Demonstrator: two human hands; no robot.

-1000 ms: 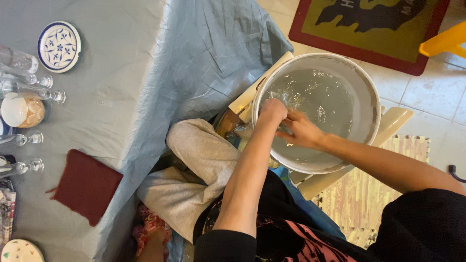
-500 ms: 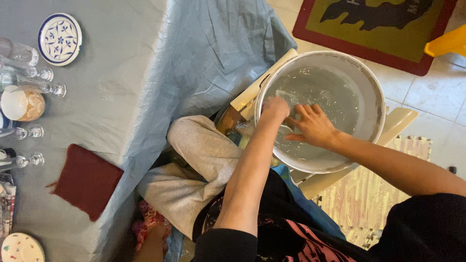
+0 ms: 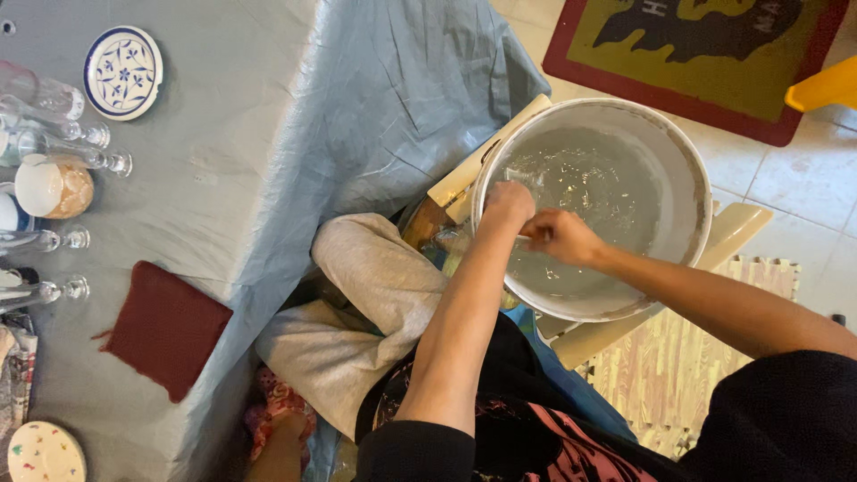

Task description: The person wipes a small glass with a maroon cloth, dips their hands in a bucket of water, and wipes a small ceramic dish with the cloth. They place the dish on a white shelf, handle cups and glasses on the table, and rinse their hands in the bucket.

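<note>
Table: a grey-blue cloth (image 3: 268, 134) is covering it and hanging over the edge.
Plates: a blue-patterned plate (image 3: 122, 71) is lying near the far end, a speckled plate (image 3: 42, 452) at the near corner.
Cloth square: a dark red mat (image 3: 165, 328) is lying flat.
Glassware: clear glasses (image 3: 54, 152) are lying along the left side.

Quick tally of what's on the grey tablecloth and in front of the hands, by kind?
Basins of water: 1
Patterned plates: 2
Red cloths: 1
Stemmed glasses lying down: 4
Total: 8
</note>
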